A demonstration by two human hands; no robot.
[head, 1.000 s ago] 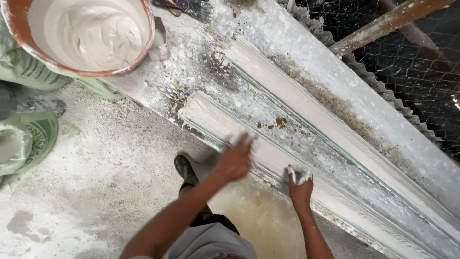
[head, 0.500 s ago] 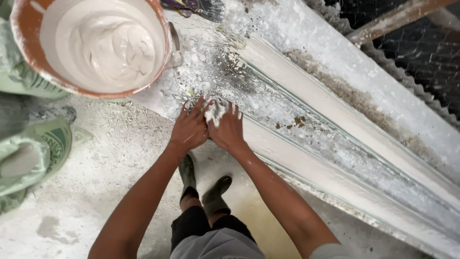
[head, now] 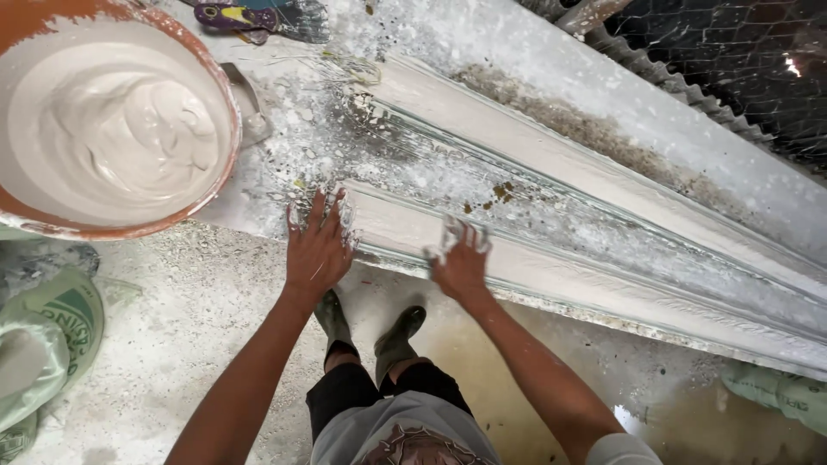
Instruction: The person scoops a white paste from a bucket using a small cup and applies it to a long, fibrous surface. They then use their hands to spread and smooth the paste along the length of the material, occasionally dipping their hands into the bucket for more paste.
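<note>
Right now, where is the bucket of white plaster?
In the head view, the bucket stands at the upper left, on the end of the long white moulding, just up and left of the left hand.

Orange-rimmed bucket point(head: 226, 164) of wet white plaster upper left. Purple-handled tool point(head: 226, 15) beyond it. Green printed sacks point(head: 65, 314) on dusty floor, left. Wire mesh point(head: 732, 52) upper right.

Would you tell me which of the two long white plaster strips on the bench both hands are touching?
The near strip, along the bench's front edge. The left hand lies flat at its end and the right hand presses further along. The far strip lies untouched beyond.
</note>
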